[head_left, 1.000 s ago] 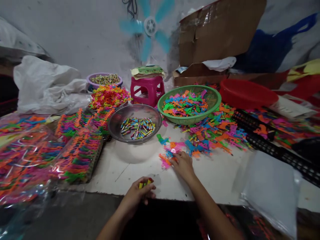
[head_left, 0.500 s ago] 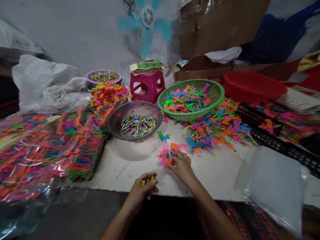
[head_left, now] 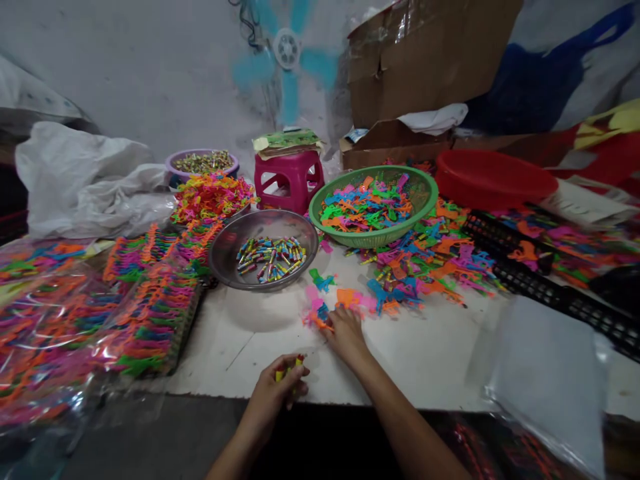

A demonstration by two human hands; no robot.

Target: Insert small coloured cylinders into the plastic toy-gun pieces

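Left hand (head_left: 274, 395), bottom centre of frame at the white desk (head_left: 430, 353) edge: grip curled tight around a few small yellow-tipped sticks (head_left: 287, 370). Right hand (head_left: 345, 331), just above it in frame: fingers down on a small cluster of pink and orange plastic pieces (head_left: 316, 313); whether the grip clamps one, I cannot tell. Round metal bowl of multicoloured sticks (head_left: 263, 249) sits above, centre frame.

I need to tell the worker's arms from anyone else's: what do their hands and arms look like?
Both arms are bare to the frame edge: no sleeves, gloves, watch, rings or bands show on the left hand or right hand. Fingers look uncovered; nails are too blurred to judge.
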